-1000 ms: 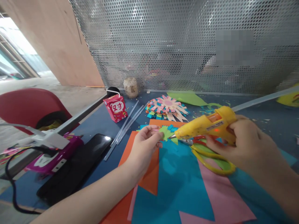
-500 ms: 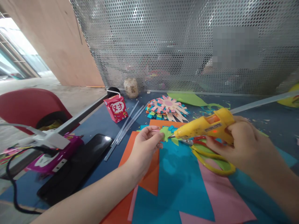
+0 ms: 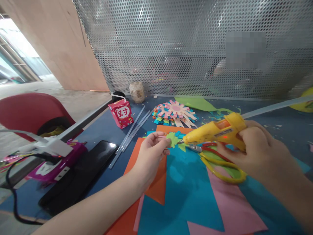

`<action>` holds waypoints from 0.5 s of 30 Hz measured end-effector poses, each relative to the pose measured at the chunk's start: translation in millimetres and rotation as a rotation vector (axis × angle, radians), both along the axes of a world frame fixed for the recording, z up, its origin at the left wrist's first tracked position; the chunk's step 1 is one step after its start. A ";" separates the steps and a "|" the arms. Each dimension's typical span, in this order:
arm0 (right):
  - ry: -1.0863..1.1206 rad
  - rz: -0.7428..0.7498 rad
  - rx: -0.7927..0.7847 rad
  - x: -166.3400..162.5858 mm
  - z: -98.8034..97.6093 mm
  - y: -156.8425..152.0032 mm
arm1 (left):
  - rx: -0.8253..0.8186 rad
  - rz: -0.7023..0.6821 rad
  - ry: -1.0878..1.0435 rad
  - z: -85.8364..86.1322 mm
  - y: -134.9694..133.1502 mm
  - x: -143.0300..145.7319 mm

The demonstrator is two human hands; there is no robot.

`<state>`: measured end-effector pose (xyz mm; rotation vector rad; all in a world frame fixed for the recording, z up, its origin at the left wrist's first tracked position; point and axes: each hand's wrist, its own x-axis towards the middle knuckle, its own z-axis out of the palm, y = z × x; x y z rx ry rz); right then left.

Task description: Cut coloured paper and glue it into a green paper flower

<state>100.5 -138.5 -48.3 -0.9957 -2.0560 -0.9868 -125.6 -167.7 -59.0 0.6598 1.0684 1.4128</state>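
Blue table, the landmark for all positions. Along its far edge, a perforated metal screen rises upright; bright glints mark its surface, and the shapes seen through its holes are indistinct. Bordering the table's left edge, a grey metal rail. Left of the table, just beyond this rail, a red chair. Beyond the table's far left corner, a plain pinkish-tan wall above a pale grey floor. Farther left of the table, a bright opening with whitish light.
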 end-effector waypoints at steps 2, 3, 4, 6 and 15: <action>0.007 0.000 -0.018 -0.5 0.1 -0.8 | -0.002 0.009 -0.003 0.5 -0.3 0.3; 0.011 0.001 -0.023 -0.7 0.2 -1.5 | -0.001 0.014 -0.003 0.8 -0.3 0.5; 0.014 -0.004 -0.034 -0.9 0.4 -2.4 | -0.001 0.019 -0.004 1.1 -0.1 0.6; 0.019 -0.028 -0.056 -1.2 0.9 -4.6 | 0.000 0.024 -0.005 1.5 0.5 0.8; 0.092 -0.033 -0.163 -3.5 3.1 -7.6 | 0.001 0.020 -0.014 1.0 1.0 0.2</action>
